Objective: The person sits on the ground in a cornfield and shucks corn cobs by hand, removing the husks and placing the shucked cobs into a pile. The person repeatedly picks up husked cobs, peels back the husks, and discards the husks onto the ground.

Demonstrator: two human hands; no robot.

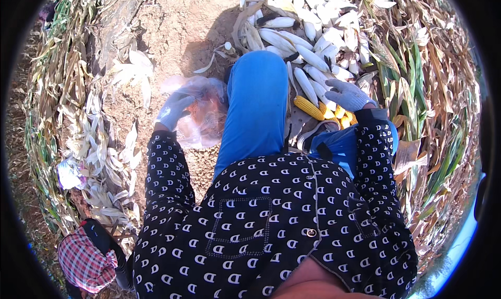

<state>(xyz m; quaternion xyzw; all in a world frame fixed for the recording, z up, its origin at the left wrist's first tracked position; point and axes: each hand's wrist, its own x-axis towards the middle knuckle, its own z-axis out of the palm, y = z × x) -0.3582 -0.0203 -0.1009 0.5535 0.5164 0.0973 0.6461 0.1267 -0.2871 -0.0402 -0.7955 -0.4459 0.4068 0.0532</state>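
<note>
My left hand [175,107], in a pale knit glove, is at a crumpled clear plastic bag [207,119] on the soil to the left of my bent knee; its fingers reach over the bag's edge, and whether they grip it cannot be told. To the right of the knee, my right hand [346,94], gloved alike, hovers or rests over corn ears in pale husks [306,86], fingers spread. Under and beside that hand lie several bare yellow corn cobs [309,108]. A large heap of husked-over white ears [328,17] spreads beyond them.
Dry corn stalks and leaves [438,64] line the right side, mixed with green ones. Loose husks [101,154] and a shiny wrapper [71,173] lie at left. A person in a checked head covering [88,258] is at the lower left.
</note>
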